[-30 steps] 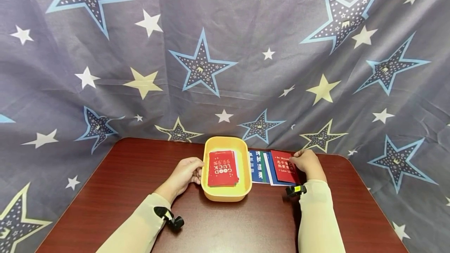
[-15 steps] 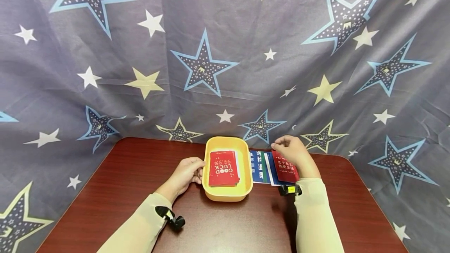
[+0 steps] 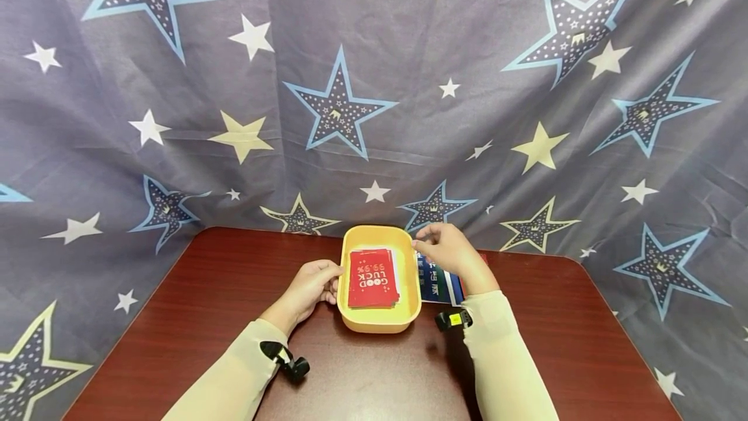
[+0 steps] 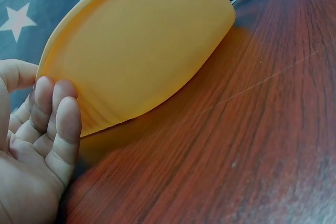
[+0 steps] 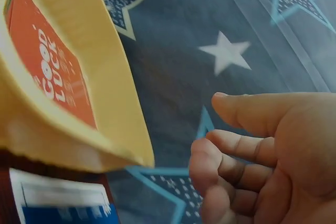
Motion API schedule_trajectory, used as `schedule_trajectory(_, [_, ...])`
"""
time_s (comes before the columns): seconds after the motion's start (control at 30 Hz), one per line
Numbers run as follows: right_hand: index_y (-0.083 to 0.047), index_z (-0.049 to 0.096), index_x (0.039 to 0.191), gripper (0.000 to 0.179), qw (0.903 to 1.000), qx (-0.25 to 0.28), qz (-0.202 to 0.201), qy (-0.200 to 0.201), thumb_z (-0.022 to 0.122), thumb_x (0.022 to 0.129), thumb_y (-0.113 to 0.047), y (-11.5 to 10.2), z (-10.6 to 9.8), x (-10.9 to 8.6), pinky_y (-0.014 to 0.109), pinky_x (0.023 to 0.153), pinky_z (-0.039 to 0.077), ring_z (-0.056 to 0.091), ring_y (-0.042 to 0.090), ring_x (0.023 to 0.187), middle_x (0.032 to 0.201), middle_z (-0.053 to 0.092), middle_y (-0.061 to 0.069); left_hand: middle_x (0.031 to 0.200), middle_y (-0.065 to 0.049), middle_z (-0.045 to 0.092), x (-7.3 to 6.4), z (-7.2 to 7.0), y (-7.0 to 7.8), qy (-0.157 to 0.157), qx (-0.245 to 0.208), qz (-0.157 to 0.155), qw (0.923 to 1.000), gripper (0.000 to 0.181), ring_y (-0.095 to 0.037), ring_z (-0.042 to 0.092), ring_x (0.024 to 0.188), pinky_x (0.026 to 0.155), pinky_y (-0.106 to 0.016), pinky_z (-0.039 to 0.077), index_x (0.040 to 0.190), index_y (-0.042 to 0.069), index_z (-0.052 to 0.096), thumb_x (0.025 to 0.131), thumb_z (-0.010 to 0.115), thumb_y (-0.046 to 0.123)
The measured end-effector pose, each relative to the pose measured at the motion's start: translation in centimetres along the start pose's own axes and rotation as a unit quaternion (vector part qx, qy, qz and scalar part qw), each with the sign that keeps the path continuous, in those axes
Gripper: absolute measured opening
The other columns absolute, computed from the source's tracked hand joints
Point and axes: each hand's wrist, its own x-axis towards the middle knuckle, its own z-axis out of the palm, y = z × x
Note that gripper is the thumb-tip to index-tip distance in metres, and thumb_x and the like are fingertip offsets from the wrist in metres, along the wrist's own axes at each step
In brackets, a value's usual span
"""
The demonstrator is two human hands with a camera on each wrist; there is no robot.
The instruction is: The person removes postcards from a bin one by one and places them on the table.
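A yellow plastic tub (image 3: pixel 380 327) stands on the table, holding a stack of cards topped by a red "GOOD LUCK" card (image 3: pixel 373 279). My left hand (image 3: pixel 310 286) grips the tub's left side; in the left wrist view its fingertips lie against the outer wall (image 4: pixel 142 51). By the tub's right rim is my right hand (image 3: pixel 452 255). Seen in the right wrist view, that hand (image 5: pixel 262 166) has loosely bent fingers with nothing between them and thumb, apart from the tub. Blue and green printed cards (image 3: pixel 434 283) lie beneath it, partly hidden by the hand and forearm.
The dark red wooden table (image 3: pixel 374 382) ends at a hanging grey cloth (image 3: pixel 327 180) printed with stars, close behind the tub. A sliver of a red card (image 3: pixel 483 258) shows to the right of my right hand. Each sleeve carries a small black wrist camera.
My right hand has come off the red card at the right and moved left to beside the tub's rim, over the blue cards. The left hand and tub stay in place.
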Motion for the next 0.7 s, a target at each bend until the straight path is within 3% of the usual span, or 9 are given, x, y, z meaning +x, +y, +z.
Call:
schedule_trajectory(0.2, [0.000,0.075,0.131,0.034,0.9988,0.013,0.004,-0.048,0.078,0.109,-0.025,-2.1,2.7,2.0,0.032,0.066,0.066,0.077,0.026,0.075,0.090,0.075,0.012,0.069,0.000,0.059,0.0,-0.1,0.0,0.001,0.003,0.001,1.0000,0.018,-0.010,0.059,0.054,0.052,-0.021,0.056,0.098,-0.003,0.067,0.108,0.067,0.012])
schedule_trajectory(0.47, [0.003,0.071,0.136,0.045,0.9902,-0.085,0.031,-0.106,0.080,0.106,-0.029,-5.0,5.6,5.1,0.044,0.077,0.072,0.083,0.033,0.082,0.098,0.081,0.019,0.069,0.000,0.059,0.2,0.2,0.2,0.005,0.007,-0.003,1.0000,0.016,-0.010,0.058,0.055,0.052,-0.022,0.056,0.100,-0.003,0.068,0.107,0.069,0.012])
schedule_trajectory(0.57, [0.003,0.075,0.120,0.036,0.9833,-0.137,0.039,-0.113,0.083,0.104,-0.029,-5.4,6.9,6.0,0.040,0.069,0.070,0.081,0.029,0.074,0.088,0.077,0.013,0.069,0.000,0.059,0.1,0.1,0.2,0.006,0.006,-0.005,1.0000,0.016,-0.010,0.058,0.056,0.052,-0.022,0.056,0.100,-0.003,0.069,0.107,0.069,0.012])
schedule_trajectory(0.7, [-0.007,0.074,0.090,0.032,0.9702,-0.218,0.034,-0.100,0.089,0.099,-0.034,-5.4,8.7,6.5,0.033,0.059,0.060,0.069,0.021,0.063,0.071,0.069,0.005,0.070,0.000,0.060,0.1,-0.1,0.1,0.002,0.006,-0.004,1.0000,0.016,-0.010,0.059,0.056,0.052,-0.022,0.057,0.099,-0.001,0.069,0.108,0.068,0.013])
